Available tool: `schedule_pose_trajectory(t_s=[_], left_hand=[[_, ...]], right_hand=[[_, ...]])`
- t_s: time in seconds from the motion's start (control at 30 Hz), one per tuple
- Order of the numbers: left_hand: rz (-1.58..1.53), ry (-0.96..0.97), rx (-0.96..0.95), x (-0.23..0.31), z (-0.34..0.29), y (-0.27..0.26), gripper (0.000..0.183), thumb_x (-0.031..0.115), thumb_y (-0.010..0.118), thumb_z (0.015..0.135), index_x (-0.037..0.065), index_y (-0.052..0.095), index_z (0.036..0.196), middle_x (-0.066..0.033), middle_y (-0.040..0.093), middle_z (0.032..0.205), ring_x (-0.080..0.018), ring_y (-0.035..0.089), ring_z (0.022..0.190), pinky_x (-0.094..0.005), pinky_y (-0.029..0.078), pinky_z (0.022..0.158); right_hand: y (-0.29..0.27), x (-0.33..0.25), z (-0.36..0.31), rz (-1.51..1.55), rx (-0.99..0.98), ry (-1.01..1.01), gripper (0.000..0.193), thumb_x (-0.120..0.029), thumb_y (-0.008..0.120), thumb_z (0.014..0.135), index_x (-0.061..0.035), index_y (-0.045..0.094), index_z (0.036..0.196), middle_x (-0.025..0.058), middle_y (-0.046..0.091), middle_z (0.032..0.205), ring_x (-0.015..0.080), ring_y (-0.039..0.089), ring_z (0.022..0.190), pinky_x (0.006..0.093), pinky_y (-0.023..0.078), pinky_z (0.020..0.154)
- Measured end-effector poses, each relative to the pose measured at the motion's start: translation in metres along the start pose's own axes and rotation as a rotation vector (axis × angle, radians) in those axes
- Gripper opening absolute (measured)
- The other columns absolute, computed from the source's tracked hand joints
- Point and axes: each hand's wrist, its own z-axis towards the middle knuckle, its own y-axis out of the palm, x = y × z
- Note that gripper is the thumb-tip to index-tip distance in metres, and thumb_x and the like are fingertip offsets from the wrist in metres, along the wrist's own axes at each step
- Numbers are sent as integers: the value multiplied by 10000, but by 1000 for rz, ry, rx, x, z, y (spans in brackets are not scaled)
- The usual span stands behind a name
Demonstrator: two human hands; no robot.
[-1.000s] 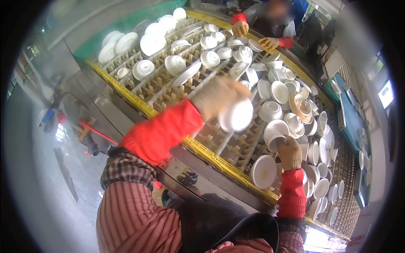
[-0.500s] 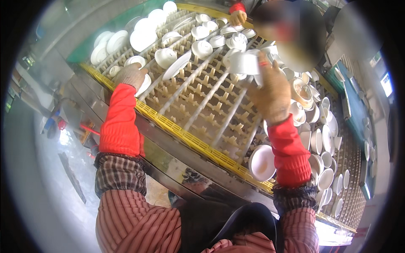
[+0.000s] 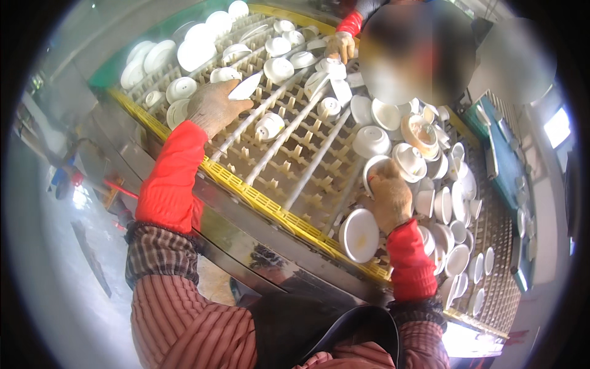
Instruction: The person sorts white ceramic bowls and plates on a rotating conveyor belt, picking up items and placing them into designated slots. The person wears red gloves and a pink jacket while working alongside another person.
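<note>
My left hand (image 3: 215,107), in a tan work glove, is at the near end of a tilted white plate (image 3: 247,87) on the peg rack (image 3: 289,166). Its thumb and fingers lie about the plate's edge and hide part of it. My right hand (image 3: 391,195), gloved too, has its bent fingers over the rim of a white bowl (image 3: 370,173) standing on edge. Just below that hand leans a larger white bowl (image 3: 359,235). Between my hands, a small white cup (image 3: 269,126) rests on the pegs. Another white bowl (image 3: 371,142) sits beyond my right hand.
Yellow edging (image 3: 270,205) runs along the rack's near side. White plates (image 3: 161,56) stand at the far left. Several bowls and cups crowd the right, with a brown-stained bowl (image 3: 420,132) among them. Across the rack is a co-worker's gloved hand (image 3: 340,47). A teal belt (image 3: 501,154) lies farther right.
My left hand has moved right, from the small bowls to the tilted plate. My right hand has let go of a white vessel and come down nearer, onto a bowl. The small cup has appeared mid-rack.
</note>
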Motion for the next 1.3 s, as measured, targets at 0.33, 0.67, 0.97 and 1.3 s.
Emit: schedule_pose_trajectory(t_s=[0.33,0.67,0.97,1.3], left_hand=[[178,-98,-100,-36,22,32,633,534,643,1041,-23,758,1319,-303,763,1299,-451,736,1218,-538,556,1055],[63,-100,347,-12,8,13,604,525,824,956,46,762,1318,-188,813,1264,-360,772,1193,-479,582,1041],[276,1275,-197,142,-98,52,460,339,950,754,124,779,1123,-82,738,1213,-331,678,1207,-548,416,1269],[170,1355,130,189,-139,70,270,182,703,923,19,852,1080,-175,807,1253,-367,692,1312,-612,384,1284]], right_hand=[[-8,-4,14,1578,85,457,658,-464,745,1084,51,641,1481,206,752,1346,364,762,1218,499,614,1102],[11,-29,20,811,304,237,276,-139,789,1023,-6,723,1256,154,748,1035,306,743,944,429,596,855],[-9,20,6,-212,270,279,815,-327,917,819,33,664,1506,302,612,1579,417,505,1559,526,272,1369],[13,35,12,-252,373,153,485,-418,861,819,-46,872,1130,219,692,1499,389,585,1481,582,303,1347]])
